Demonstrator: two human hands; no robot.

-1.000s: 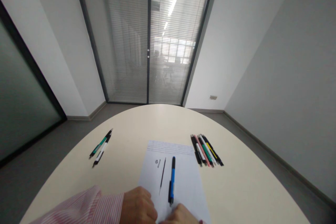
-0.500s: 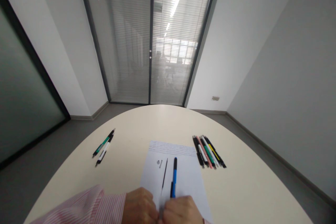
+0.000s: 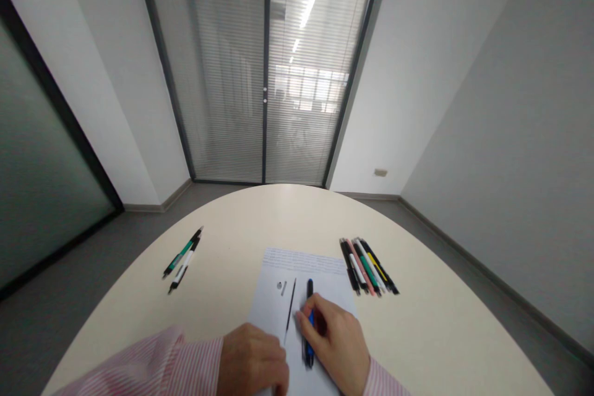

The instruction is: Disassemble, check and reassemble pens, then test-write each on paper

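My right hand [image 3: 336, 337] is over the blue pen barrel [image 3: 310, 322] with its dark end, thumb and forefinger closed around it. The barrel lies lengthwise on the white sheet of paper [image 3: 325, 281]. Left of it lies a thin dark pen refill [image 3: 291, 303], its lighter end pointing to my left hand [image 3: 254, 360]. That hand rests at the sheet's lower left edge with fingers curled; what they hold, if anything, is hidden. Further up the paper are a spring [image 3: 284, 288] and a tiny dark round part [image 3: 279, 285].
Several pens [image 3: 369, 266] lie side by side at the right of the round cream table [image 3: 283, 213]. A green-and-black pen [image 3: 183, 252] and a white-and-black pen [image 3: 184, 264] lie at the left. Rows of writing cross the sheet's top.
My right hand has parted from my left, moving up and right onto the blue pen barrel. My left hand has stayed almost in place, fingers still curled.
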